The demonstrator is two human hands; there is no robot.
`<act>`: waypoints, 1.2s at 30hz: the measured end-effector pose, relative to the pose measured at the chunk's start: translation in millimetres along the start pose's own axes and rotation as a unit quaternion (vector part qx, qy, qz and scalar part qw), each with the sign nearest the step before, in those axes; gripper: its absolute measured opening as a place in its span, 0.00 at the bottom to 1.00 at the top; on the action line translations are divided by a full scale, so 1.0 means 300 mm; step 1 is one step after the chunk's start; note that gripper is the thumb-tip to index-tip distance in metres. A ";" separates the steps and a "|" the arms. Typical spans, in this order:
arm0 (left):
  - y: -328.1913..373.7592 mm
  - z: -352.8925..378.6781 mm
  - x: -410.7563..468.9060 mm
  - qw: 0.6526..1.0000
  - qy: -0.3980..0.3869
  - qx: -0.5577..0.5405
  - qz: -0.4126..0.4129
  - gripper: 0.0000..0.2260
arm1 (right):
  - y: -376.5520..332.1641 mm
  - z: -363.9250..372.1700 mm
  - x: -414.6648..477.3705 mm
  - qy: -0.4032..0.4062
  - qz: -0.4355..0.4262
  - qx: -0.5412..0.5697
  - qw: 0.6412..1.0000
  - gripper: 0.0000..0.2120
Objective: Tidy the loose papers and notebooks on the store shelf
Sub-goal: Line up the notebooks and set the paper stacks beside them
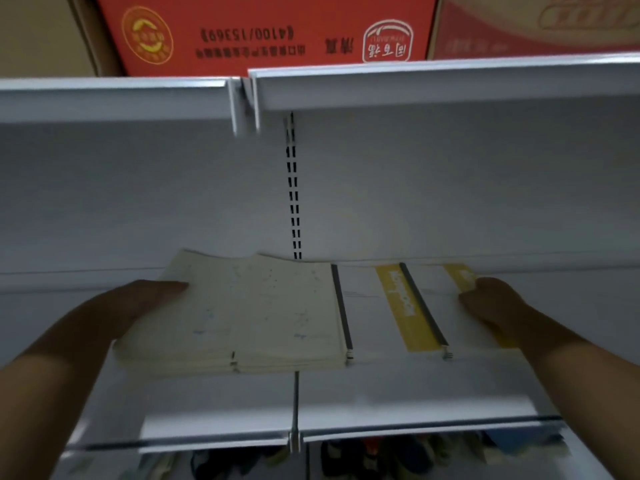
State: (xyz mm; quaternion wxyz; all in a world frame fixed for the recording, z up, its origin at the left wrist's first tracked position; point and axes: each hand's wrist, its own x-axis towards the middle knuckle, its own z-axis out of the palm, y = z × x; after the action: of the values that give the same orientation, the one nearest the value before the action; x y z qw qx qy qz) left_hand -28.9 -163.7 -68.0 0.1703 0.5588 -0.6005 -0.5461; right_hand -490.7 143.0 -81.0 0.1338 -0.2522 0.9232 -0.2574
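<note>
1. Position of items. The cream paper stack (249,313) lies flat on the white shelf (381,393), left of centre, with its far edge near the back panel. 2 notebooks (377,306) with yellow bands and black spine strips lie just beside it on the right, overlapping one another in a row.

2. Hand state. The left hand (138,306) holds the left edge of the cream paper stack, thumb on top; the fingers are hidden beneath it. The right hand (491,303) grips the right edge of the outer notebook, fingers curled at the yellow band.

3. Progress. The items are gathered into 1 row and lie flat, so most of the sorting appears done. The sheets of the cream paper stack are stepped at the near edge and wavy at the far edge. The notebooks sit at a slight angle to it.

4. Remaining work, as judged. Squaring the edges, closing the row together and aligning it with the shelf front.

5. Surroundings. A red carton (270,29) stands on the upper shelf.
</note>
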 end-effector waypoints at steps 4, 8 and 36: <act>0.054 0.050 -0.123 0.999 0.024 0.048 0.007 0.16 | -0.015 0.013 -0.014 0.022 0.015 -0.009 1.000 0.11; 0.073 0.059 -0.143 0.999 0.026 0.041 -0.005 0.15 | -0.004 0.007 -0.014 0.011 0.004 0.006 1.000 0.13; 0.119 0.467 -0.339 0.777 -0.121 0.568 0.243 0.46 | -0.364 0.234 -0.437 -0.216 -0.378 -0.135 0.890 0.55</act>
State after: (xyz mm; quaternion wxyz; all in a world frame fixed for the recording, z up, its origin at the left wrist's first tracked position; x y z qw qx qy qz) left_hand -128.2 -19.3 -44.9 -0.1253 0.3185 -0.9333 -0.1091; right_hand -311.2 103.7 -64.7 0.1871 -0.6475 0.7319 -0.1002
